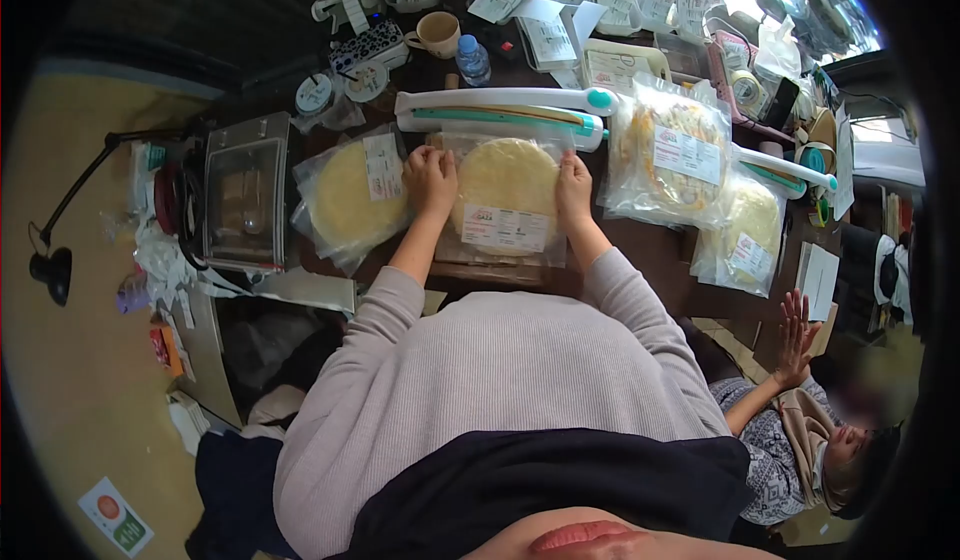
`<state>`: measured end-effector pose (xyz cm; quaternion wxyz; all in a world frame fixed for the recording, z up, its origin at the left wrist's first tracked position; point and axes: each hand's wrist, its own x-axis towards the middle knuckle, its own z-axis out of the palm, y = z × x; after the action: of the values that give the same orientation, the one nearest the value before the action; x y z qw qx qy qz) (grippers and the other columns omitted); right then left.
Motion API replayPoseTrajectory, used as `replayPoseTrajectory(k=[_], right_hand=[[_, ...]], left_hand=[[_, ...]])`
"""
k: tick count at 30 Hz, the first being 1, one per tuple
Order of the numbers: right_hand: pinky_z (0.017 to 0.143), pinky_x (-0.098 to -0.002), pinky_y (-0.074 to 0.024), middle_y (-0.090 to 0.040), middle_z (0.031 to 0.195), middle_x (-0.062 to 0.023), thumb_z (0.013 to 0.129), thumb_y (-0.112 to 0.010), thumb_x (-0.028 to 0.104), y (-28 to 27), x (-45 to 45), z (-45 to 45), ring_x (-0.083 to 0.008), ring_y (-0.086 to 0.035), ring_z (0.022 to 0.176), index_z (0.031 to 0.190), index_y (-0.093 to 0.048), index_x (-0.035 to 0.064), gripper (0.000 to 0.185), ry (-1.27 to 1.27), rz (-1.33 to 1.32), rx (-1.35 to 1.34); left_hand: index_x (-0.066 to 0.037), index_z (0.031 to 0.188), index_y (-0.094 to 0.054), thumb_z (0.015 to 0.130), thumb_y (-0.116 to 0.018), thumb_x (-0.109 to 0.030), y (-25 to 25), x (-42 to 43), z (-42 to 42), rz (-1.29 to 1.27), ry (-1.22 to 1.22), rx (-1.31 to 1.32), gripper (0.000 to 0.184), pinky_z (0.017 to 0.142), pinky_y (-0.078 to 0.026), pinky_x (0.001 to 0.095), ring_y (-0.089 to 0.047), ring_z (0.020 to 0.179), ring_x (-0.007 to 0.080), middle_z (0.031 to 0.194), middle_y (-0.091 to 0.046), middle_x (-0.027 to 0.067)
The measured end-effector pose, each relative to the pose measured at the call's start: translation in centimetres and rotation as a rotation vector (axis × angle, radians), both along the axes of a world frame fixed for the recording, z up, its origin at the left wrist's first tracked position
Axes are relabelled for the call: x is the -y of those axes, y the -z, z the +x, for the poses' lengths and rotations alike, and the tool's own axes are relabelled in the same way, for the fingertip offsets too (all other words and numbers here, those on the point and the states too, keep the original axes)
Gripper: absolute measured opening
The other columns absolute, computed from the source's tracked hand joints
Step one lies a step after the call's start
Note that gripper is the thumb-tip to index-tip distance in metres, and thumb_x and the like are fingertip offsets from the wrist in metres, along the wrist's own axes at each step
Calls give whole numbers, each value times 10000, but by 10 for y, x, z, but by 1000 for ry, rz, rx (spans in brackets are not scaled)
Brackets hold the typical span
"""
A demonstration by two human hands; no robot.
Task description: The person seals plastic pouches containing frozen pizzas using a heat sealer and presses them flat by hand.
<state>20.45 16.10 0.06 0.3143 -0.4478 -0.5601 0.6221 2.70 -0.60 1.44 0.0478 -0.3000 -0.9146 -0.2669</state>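
A clear plastic bag of round flatbread (507, 182), with a white label low on its front, lies in front of me at the table edge. My left hand (430, 178) is closed on its upper left edge, fingers bent. On the opposite side my right hand (573, 188) pinches the right edge, thumb uppermost. Just beyond the bag's top edge is a white and teal bag sealer (505, 102), its long arm lying across the table. Another bagged flatbread (355, 192) rests left of my left hand.
Stacked bread bags (672, 148) and one more bag (745, 235) are on the right, near a second sealer (790, 168). A clear-lidded box (245, 200) stands left. Behind are a mug (436, 34), a water bottle (473, 60) and labels (550, 40). Another person's hands (793, 338) show at lower right.
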Motion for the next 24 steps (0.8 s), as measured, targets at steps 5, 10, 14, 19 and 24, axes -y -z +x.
replayPoseTrajectory(k=[5, 10, 14, 19, 24], right_hand=[[583, -379, -419, -591, 645, -134, 949, -549, 352, -9, -13, -17, -250, -540, 583, 763, -595, 23, 381, 22, 263, 433], [604, -396, -440, -619, 675, -122, 935, -557, 408, 4, -19, -30, -281, -577, 609, 787, -610, 47, 393, 93, 228, 508], [598, -373, -447, -615, 674, -101, 927, -581, 390, 3, -16, -35, -264, -573, 594, 810, -612, 66, 346, 211, 282, 516], [583, -327, -448, -574, 672, -83, 885, -658, 205, -66, -1, -38, -253, -565, 613, 830, -596, 45, 181, 194, 695, 291], [712, -400, -480, -642, 874, -124, 880, -624, 297, -160, -43, -105, -297, -619, 809, 925, -640, 50, 251, -213, 1119, 315]], left_hand=[[-68, 899, -686, 922, -550, -327, 0, -14, -38, -115, 25, 58, 294, 907, -374, 450, -497, 1055, 309, 1088, -545, 103], [-64, 861, -698, 921, -558, -337, 7, -20, -61, -40, 121, 24, 313, 874, -385, 468, -537, 984, 326, 1038, -574, 126], [-60, 915, -675, 906, -588, -328, 6, -23, -74, 29, 184, 135, 282, 862, -400, 462, -554, 981, 329, 1022, -581, 145], [-76, 1102, -563, 868, -633, -327, -9, -15, -69, 186, 330, 163, 350, 918, -366, 482, -503, 1092, 340, 1123, -544, 156], [-106, 1314, -468, 844, -612, -470, -42, -10, -10, -9, 898, -4, 611, 1102, -161, 564, -243, 1377, 374, 1445, -331, 181]])
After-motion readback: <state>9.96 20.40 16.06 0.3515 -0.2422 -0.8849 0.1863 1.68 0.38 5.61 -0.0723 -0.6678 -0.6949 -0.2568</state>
